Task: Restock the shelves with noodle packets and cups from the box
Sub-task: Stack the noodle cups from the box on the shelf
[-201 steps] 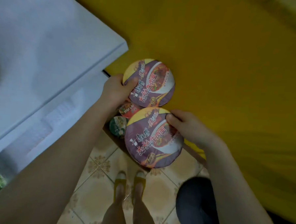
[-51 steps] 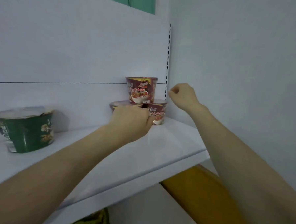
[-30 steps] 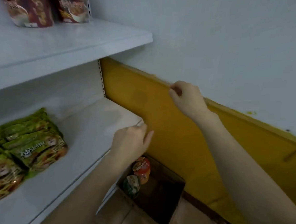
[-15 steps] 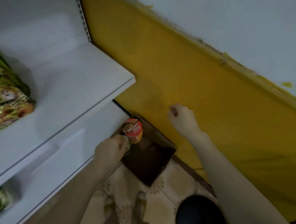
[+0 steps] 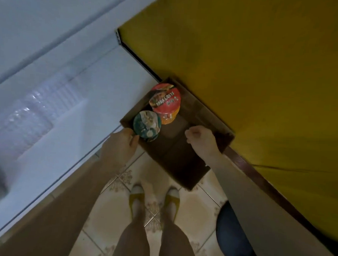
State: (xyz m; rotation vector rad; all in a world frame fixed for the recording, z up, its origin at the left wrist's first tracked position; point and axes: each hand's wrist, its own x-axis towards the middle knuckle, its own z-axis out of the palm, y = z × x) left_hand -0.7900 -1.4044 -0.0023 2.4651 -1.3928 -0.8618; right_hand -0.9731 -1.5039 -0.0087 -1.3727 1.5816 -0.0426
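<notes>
Yellow wall (image 5: 246, 63) on the right, white shelf unit (image 5: 49, 82) on the left, patterned tile floor (image 5: 195, 207) between. Open cardboard box (image 5: 182, 163) on the floor against the wall. Two noodle cups in its far corner, side by side: red-lidded cup (image 5: 164, 98), green-lidded cup (image 5: 147, 124) nearer. Left hand (image 5: 120, 145) at the green-lidded cup's rim; grip not discernible. Right hand (image 5: 201, 138) over the box, fingers curled, holding nothing.

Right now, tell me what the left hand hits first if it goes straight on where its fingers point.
The green-lidded cup in the box: the left hand points straight at its near edge, apparently just short of it. Depth is hard to judge from above.
</notes>
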